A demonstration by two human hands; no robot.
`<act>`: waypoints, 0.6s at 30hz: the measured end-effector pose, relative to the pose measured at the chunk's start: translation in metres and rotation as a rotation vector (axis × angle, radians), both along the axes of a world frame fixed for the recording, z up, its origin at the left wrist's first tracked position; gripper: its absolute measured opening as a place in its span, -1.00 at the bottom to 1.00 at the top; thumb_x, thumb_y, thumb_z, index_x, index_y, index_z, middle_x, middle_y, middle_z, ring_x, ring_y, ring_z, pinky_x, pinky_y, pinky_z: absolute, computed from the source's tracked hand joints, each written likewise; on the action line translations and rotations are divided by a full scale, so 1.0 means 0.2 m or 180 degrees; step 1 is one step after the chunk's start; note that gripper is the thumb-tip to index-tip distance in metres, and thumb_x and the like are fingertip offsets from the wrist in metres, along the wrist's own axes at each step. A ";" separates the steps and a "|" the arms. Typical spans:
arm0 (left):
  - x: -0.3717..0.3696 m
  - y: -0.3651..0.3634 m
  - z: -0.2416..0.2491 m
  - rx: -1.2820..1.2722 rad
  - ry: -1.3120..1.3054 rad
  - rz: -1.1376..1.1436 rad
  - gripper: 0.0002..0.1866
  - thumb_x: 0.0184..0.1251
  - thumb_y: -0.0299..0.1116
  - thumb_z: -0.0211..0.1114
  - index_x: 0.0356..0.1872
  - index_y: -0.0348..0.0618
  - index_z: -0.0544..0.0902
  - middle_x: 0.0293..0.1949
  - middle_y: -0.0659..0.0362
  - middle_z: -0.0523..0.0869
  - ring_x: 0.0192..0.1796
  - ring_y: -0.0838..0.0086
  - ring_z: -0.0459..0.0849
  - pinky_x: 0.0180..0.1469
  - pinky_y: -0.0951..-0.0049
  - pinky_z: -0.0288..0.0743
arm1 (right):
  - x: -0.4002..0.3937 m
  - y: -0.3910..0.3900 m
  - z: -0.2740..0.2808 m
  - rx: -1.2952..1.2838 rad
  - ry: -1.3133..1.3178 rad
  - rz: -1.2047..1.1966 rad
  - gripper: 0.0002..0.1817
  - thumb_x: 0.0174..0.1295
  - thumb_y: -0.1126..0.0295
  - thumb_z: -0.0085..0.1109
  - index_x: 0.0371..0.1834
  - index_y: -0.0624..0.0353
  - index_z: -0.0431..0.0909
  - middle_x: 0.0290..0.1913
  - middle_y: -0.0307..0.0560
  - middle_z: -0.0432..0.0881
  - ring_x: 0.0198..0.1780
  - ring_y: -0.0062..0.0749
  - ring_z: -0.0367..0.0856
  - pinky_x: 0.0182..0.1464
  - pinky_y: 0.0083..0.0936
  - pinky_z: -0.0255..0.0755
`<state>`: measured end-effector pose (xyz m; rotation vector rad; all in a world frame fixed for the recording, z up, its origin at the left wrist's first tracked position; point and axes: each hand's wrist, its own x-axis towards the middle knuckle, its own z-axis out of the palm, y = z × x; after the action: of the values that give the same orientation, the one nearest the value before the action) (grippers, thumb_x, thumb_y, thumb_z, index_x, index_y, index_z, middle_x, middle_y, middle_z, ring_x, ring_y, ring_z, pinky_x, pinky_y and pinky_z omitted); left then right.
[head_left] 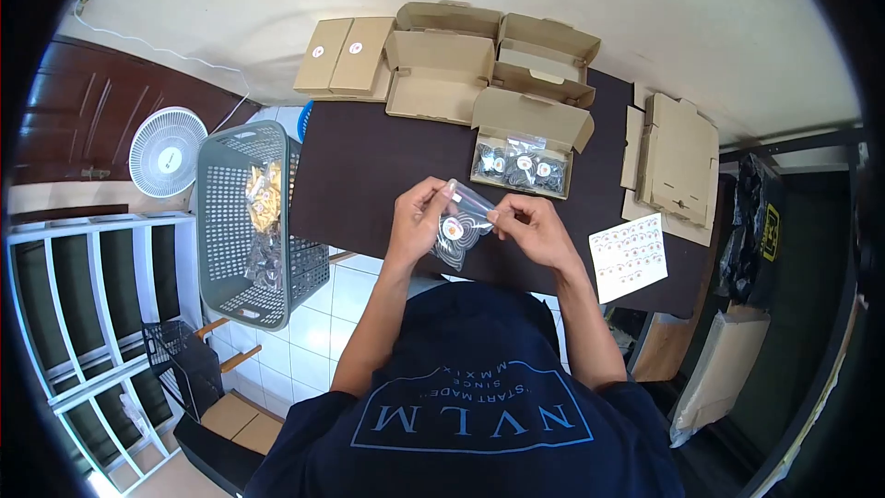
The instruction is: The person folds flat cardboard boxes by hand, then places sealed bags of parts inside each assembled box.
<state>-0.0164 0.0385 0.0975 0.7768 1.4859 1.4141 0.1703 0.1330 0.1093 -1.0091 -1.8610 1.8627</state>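
Between my two hands hangs a clear plastic bag [455, 232] with dark coiled items inside and a round sticker on its front. My left hand [422, 219] pinches the bag's upper left corner. My right hand [533, 226] has its fingers closed on the upper right edge. The bag is over the front edge of the dark table [369, 157]. Just beyond my right hand sits an open cardboard box [533, 111] holding several clear bags of dark items [524, 164] with round stickers.
Open boxes [442, 74] and closed boxes [343, 55] line the table's back. Flat cardboard [676, 161] and a sticker sheet [629, 258] lie at right. A grey basket [241, 286] with yellow and dark bags stands at left, beside a white fan [169, 152].
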 end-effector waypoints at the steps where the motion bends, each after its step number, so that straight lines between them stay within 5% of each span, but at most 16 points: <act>1: 0.00 0.00 -0.03 0.0087 0.0432 0.0023 -0.78 0.53 -0.34 0.17 -0.28 -0.28 0.63 -0.50 0.29 0.61 -0.43 0.74 0.51 -0.37 0.65 0.37 | 0.01 0.01 0.00 -0.0135 0.0026 0.0025 -0.79 0.28 0.38 0.25 -0.46 0.29 0.61 -0.56 -0.25 0.59 -0.50 -0.69 0.47 -0.42 -0.64 0.35; 6: -0.02 0.00 -0.03 0.0121 0.0043 0.0902 -0.79 0.54 -0.33 0.16 -0.27 -0.26 0.60 -0.47 0.31 0.59 -0.41 0.75 0.49 -0.36 0.66 0.35 | 0.09 0.07 -0.05 -0.0844 0.0393 -0.0702 -0.89 0.26 0.48 0.27 -0.25 0.30 0.60 -0.39 -0.22 0.61 -0.33 -0.61 0.60 -0.22 -0.62 0.51; 9: 0.09 0.02 -0.01 0.0181 0.0512 0.0847 -0.83 0.52 -0.39 0.18 -0.26 -0.28 0.60 -0.47 0.31 0.60 -0.40 0.75 0.51 -0.36 0.63 0.40 | -0.02 -0.02 -0.01 -0.0632 0.0578 -0.0452 -0.54 0.12 0.51 0.44 0.07 0.28 0.47 -0.25 -0.22 0.60 -0.23 -0.61 0.59 -0.14 -0.62 0.50; 10: 0.11 0.03 -0.01 0.0187 0.0725 0.0731 -0.84 0.51 -0.42 0.18 -0.26 -0.31 0.60 -0.47 0.28 0.62 -0.41 0.73 0.53 -0.38 0.60 0.43 | -0.07 -0.04 -0.04 -0.0287 0.0450 -0.0351 -0.55 0.11 0.48 0.47 0.04 0.28 0.50 -0.21 -0.20 0.63 -0.22 -0.64 0.58 -0.17 -0.64 0.49; 12: 0.16 0.05 0.03 0.0239 0.0962 0.0744 -0.85 0.49 -0.45 0.19 -0.26 -0.34 0.60 -0.49 0.20 0.64 -0.44 0.69 0.57 -0.40 0.57 0.45 | -0.14 -0.09 -0.03 -0.1210 0.0873 -0.0789 -0.66 0.12 0.48 0.45 -0.05 0.29 0.58 -0.24 -0.19 0.66 -0.25 -0.68 0.57 -0.21 -0.67 0.45; 15: 0.18 0.05 0.08 0.0154 0.1399 0.0754 -0.83 0.51 -0.42 0.18 -0.26 -0.33 0.59 -0.48 0.26 0.63 -0.43 0.75 0.51 -0.41 0.63 0.39 | -0.13 -0.07 -0.05 -0.1274 0.0810 -0.0682 -0.80 0.14 0.49 0.43 -0.21 0.31 0.65 -0.31 -0.21 0.69 -0.30 -0.69 0.56 -0.24 -0.66 0.44; 18: 0.18 0.05 0.07 0.0300 0.1435 0.0746 -0.85 0.49 -0.45 0.20 -0.27 -0.35 0.59 -0.48 0.22 0.64 -0.44 0.76 0.51 -0.45 0.63 0.37 | -0.11 -0.05 -0.05 -0.1186 0.0716 -0.0493 -0.82 0.15 0.55 0.41 -0.18 0.31 0.70 -0.31 -0.23 0.72 -0.29 -0.67 0.59 -0.18 -0.62 0.47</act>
<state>0.0199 0.0492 0.1106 1.0585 1.9143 1.5588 0.1479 0.1230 0.0987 -0.9736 -1.3010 2.1708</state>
